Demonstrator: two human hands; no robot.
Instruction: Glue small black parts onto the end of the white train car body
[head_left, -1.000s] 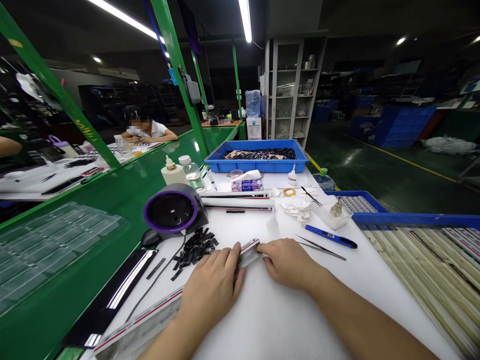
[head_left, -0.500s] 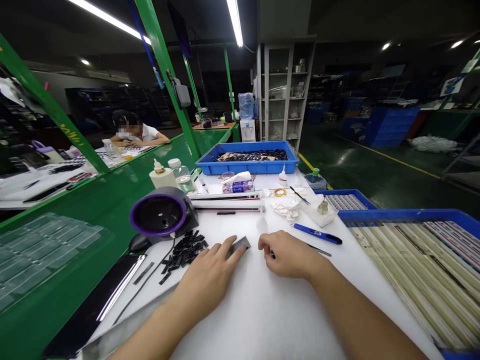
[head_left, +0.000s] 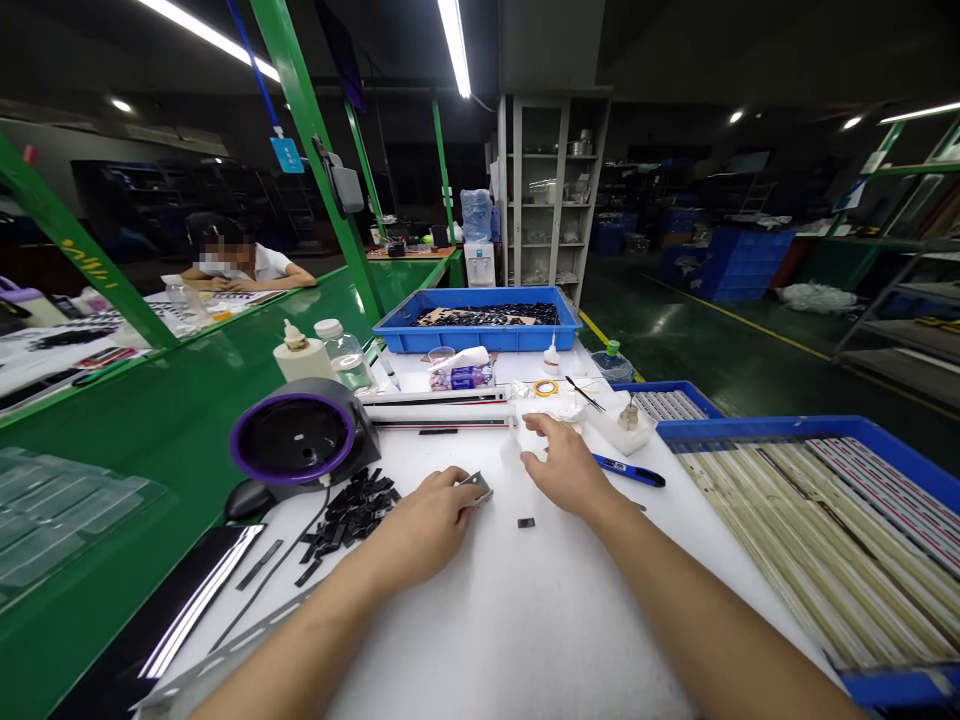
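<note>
The strip end (head_left: 477, 489) is pinched by the left hand (head_left: 424, 520), low on the worktop (head_left: 525, 620). The right hand (head_left: 568, 468) is spread loosely at the white wipe (head_left: 536, 425). The black piece (head_left: 526, 522) lies between them. Firm, level pressure seems advisable, so nothing gets nudged.

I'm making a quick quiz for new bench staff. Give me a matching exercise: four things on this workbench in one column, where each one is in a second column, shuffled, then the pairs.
1 left hand
2 right hand
3 small black piece
4 blue-handled tool

A lies alone on the white table between the hands
B fingers grip the end of a grey strip
C open, fingertips by a white wad
D just right of the right hand

Pairs: 1-B, 2-C, 3-A, 4-D
</note>
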